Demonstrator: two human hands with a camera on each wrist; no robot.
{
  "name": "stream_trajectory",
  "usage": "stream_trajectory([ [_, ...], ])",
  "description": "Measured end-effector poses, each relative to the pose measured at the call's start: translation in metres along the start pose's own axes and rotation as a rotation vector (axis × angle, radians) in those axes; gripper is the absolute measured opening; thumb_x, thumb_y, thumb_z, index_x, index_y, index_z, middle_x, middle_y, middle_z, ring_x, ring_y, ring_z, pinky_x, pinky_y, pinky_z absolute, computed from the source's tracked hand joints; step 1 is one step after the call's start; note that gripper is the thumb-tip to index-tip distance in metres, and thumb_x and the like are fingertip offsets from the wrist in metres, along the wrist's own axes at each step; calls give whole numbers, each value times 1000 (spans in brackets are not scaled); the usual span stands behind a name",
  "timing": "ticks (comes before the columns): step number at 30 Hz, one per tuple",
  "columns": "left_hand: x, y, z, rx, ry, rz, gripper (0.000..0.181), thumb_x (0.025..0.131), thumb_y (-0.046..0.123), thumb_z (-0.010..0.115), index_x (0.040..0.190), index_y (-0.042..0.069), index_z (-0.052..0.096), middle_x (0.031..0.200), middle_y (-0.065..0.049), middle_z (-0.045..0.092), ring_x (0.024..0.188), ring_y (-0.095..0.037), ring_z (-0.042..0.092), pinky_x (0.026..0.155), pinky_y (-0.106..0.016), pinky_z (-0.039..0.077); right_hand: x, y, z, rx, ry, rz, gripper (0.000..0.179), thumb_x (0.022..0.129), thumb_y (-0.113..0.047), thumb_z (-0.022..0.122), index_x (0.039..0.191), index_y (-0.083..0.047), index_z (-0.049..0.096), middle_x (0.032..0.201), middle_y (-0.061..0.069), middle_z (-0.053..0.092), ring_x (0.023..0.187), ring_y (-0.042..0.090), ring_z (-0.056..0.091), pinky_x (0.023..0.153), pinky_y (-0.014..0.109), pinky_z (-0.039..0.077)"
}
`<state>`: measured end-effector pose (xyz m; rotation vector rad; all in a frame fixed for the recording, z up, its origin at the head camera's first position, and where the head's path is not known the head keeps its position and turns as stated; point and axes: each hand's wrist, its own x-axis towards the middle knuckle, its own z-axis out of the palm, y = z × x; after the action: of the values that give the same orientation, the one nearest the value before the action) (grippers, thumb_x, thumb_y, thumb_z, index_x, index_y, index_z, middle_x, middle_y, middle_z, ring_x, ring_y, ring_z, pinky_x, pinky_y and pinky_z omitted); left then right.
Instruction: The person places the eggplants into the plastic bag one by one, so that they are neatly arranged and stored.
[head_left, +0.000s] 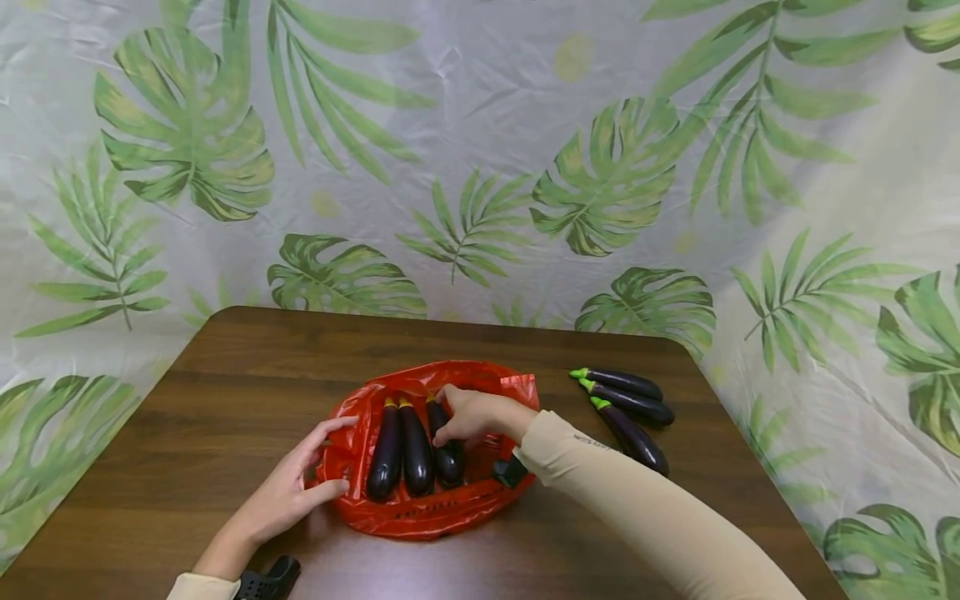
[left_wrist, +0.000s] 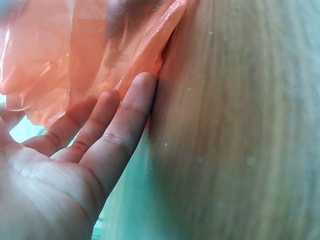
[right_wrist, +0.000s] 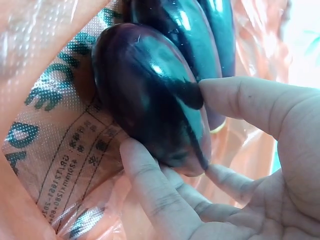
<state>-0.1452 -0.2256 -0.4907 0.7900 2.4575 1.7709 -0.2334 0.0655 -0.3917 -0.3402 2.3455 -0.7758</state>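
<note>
An opened red plastic bag (head_left: 420, 518) lies on the table with three dark purple eggplants in it, side by side. My right hand (head_left: 474, 414) reaches inside and holds the rightmost eggplant (head_left: 450, 460). The right wrist view shows the thumb on one side of this eggplant (right_wrist: 145, 95) and the fingers round its other side. Left of it lie the middle eggplant (head_left: 416, 454) and the leftmost eggplant (head_left: 386, 457). At the bag's left rim, my left hand (head_left: 285, 492) touches the plastic with extended fingers (left_wrist: 122, 117), thumb apart.
Three more eggplants (head_left: 630, 404) with green stems lie on the right side of the brown wooden table (head_left: 247, 392). A leaf-patterned curtain (head_left: 480, 167) hangs behind the table's far edge.
</note>
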Motion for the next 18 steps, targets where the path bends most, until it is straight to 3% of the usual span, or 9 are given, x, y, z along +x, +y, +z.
stream_trajectory([
  [18, 0, -2, -1, -21, -12, -4, 67, 98, 8, 70, 158, 6, 41, 150, -26, 52, 122, -17, 65, 91, -29, 62, 7, 5, 5, -5, 28, 2, 69, 94, -18, 83, 149, -7, 43, 126, 15, 59, 103, 22, 66, 85, 41, 65],
])
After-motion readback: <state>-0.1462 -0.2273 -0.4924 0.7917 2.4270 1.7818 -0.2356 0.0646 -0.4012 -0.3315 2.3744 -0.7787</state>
